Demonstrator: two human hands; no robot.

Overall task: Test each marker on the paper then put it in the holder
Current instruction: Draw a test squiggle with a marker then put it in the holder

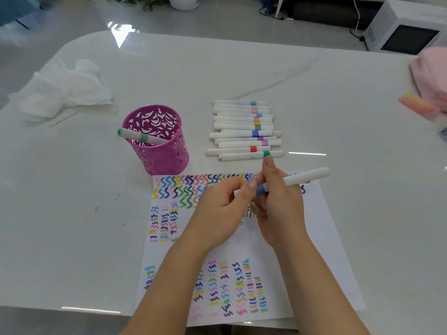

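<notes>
The right hand (pixel 278 204) fingers are clamped round a blue-banded marker (pixel 304 176) above the paper (pixel 321 238); the left hand (pixel 222 209) fingers pinch its left end. A green marker (pixel 135 135) leans in the pink holder (pixel 159 155)

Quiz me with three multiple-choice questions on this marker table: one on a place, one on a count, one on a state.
1. Where does the pile of loose markers lie relative to the pink holder?
A) left of it B) right of it C) inside it

2. How many markers stand in the holder?
A) three B) none C) one

3. How is the blue-banded marker held?
A) gripped by the left hand and right hand B) lying loose C) standing in the holder

Answers:
1 B: the pile lies to the holder's right.
2 C: only a green-banded marker leans on its rim.
3 A: both hands hold it over the paper.
</notes>
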